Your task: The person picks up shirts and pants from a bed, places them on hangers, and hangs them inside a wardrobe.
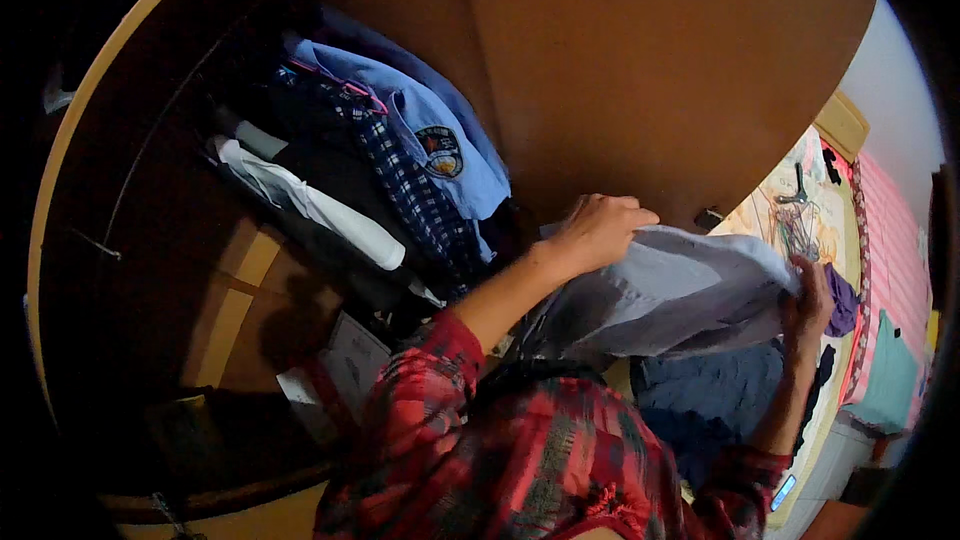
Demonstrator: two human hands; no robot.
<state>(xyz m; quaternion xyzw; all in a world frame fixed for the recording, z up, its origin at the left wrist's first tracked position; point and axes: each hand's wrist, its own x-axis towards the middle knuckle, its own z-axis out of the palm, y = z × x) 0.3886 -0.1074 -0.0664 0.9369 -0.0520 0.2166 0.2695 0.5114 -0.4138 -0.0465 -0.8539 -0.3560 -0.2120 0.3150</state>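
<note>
I hold a light grey garment (690, 285) stretched out in front of me, with its cloth hanging between my hands. My left hand (605, 230) is closed on its upper left edge, close to the wardrobe door (680, 70). The right side of the garment is gripped in my right hand (810, 300), above the bed. Its exact kind cannot be made out. To the left, inside the open wardrobe, hang a light blue shirt (400, 90) with a round dark patch, a dark blue checked garment (415, 190) and a white garment (310, 205).
A bed (835, 210) on the right carries a dark blue garment (710, 385), a bunch of thin hangers (793, 220) and a purple cloth (842, 300). Low in the wardrobe lies a white box (355, 350). The open door stands upright ahead.
</note>
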